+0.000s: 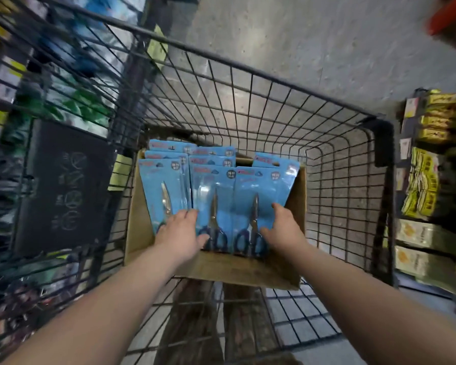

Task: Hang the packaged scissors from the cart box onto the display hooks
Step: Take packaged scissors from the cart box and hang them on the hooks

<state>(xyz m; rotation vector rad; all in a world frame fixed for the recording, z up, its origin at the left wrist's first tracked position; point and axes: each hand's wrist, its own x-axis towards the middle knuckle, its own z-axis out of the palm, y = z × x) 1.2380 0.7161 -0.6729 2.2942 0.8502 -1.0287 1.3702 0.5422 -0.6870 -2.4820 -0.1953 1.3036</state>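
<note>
Left hand point(179, 233), right hand point(281, 229) grasp scissors packs point(217, 191) in box point(237, 272); cart mesh point(274, 106) surrounds

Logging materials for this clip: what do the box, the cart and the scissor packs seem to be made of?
Box: brown cardboard, matte, raw-edged walls. Cart: dark metal wire, probably coated; welded grid, dull sheen. Scissor packs: blue printed card, likely under clear plastic given the glare; blades bright bare metal, handles dark, probably plastic.
</note>
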